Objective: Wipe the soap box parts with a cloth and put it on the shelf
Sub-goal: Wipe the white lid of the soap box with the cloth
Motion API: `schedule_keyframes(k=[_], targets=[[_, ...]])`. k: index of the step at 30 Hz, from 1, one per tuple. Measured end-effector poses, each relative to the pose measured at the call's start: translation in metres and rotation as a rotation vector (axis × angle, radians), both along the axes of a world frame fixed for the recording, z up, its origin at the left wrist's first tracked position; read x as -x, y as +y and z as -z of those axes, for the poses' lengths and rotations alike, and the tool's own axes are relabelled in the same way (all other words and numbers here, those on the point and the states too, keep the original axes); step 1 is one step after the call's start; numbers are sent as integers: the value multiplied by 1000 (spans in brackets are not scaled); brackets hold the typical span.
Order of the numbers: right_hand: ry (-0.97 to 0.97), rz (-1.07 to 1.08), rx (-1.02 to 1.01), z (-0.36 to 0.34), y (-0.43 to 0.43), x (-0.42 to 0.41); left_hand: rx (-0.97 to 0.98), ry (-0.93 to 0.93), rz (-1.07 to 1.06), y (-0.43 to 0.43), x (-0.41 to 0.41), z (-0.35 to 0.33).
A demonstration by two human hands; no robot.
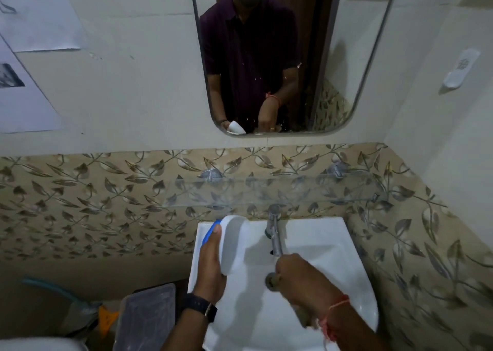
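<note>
Left hand [210, 268] grips one white oval plastic soap box shell [233, 244] plus one blue plastic part [210, 232]. Right hand [296, 276] is down in the one white ceramic basin [336, 244], grasp impossible to tell.

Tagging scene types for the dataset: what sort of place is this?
Most likely a bathroom: white wash basin with a tap, a mirror on the wall above, glass shelf between them.

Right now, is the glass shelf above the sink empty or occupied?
Empty: nothing stands on the glass shelf; the leaf-patterned tiles show through its whole length.
</note>
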State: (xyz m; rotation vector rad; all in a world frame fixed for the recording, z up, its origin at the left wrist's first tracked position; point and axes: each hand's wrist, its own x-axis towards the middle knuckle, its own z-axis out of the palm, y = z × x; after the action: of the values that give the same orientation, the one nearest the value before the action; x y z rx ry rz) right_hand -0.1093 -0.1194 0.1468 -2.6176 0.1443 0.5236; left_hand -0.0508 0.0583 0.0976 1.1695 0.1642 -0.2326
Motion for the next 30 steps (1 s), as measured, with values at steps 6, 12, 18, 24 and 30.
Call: schedule_keyframes(k=[6, 12, 18, 24, 30], targets=[[-652, 211, -518, -1, 21, 8, -97, -161, 17, -6, 6, -6], [-692, 71, -399, 21, 65, 26, -142, -153, 70, -26, 16, -17], [-147, 246, -856, 16, 40, 20, -160, -155, -22, -20, 18, -5], [35, 472, -1160, 38, 6, 40, 184, 309, -19, -18, -6, 19], [19, 588, -1123, 48, -9, 52, 343, 593, 58, -27, -27, 46]])
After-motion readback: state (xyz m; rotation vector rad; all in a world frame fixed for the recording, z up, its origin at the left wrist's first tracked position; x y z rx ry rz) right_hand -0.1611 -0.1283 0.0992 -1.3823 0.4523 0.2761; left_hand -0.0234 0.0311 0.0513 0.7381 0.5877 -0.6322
